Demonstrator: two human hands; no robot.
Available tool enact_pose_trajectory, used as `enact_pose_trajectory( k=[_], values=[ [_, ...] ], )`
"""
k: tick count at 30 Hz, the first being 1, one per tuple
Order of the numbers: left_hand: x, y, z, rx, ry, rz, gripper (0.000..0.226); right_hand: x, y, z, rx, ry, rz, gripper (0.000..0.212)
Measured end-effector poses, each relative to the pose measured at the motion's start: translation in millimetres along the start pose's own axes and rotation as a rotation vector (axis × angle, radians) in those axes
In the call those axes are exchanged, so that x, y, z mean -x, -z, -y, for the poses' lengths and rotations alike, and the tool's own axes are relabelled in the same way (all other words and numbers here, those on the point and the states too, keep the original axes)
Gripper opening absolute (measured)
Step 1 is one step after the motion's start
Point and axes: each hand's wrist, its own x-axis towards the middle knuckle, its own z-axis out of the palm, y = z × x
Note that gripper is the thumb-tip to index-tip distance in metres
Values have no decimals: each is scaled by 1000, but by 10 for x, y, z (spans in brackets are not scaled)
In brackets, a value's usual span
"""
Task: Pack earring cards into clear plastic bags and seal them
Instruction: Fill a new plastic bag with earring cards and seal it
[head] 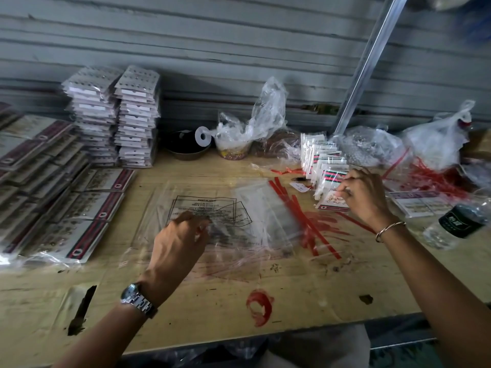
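**Head view.** The left grip (180, 240), with a wristwatch (135, 298) at its wrist, was low over the near edge of a clear plastic bag (212, 205). This bag carried a black-framed printed text and lay flat at the centre of the desk (305, 293). The fingers were curled down onto the film, but motion blur hid whether they pinched it or only touched it. Further clear bags (265, 208) lay overlapping just to the right of the printed one, their right edges among loose red strips (295, 205).

The right grip (364, 197), with a bangle (388, 229) at the wrist, had thumb and forefinger pinching the top of the front earring card (332, 201). This was a white card with a green-and-red band and small studs. It was at the near end of a row of earring cards (318, 155) that leaned one against the next, on the right of the desk beyond the red strips.

Two tall stacks of bagged cards (117, 115) stood at the rear left against the corrugated wall (212, 35). Flat rows of larger bagged cards (61, 192) covered the left side of the desk. A dark bowl (186, 148), a white spool (203, 136) and crumpled plastic bags (257, 120) were at the rear centre. A water bottle (457, 224) lay on its side just right of the right wrist
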Motion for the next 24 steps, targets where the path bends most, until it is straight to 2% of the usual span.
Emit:
enact_pose_trajectory(
  k=[7, 12, 14, 18, 22, 24],
  values=[
    [-4, -6, -35, 2, 22, 3, 11, 45, 218, 193, -259, 95, -50, 7],
    [-2, -8, -53, 10, 58, 42, 17, 204, 451, 551, -280, 233, -158, 4],
    [-5, -10, -61, 11, 68, 52, 18, 282, 517, 712, -319, 295, -147, 5],
    [-22, -37, -69, 17, 84, 48, 19, 402, 514, 1000, -475, 289, -31, 7],
    [-48, -75, -68, 5, 123, 10, 21, 511, 465, 1244, -841, 138, 228, 9],
    [-49, -95, -75, 20, 123, -12, 20, 573, 387, 1344, -925, 31, 420, 13]
  ],
)
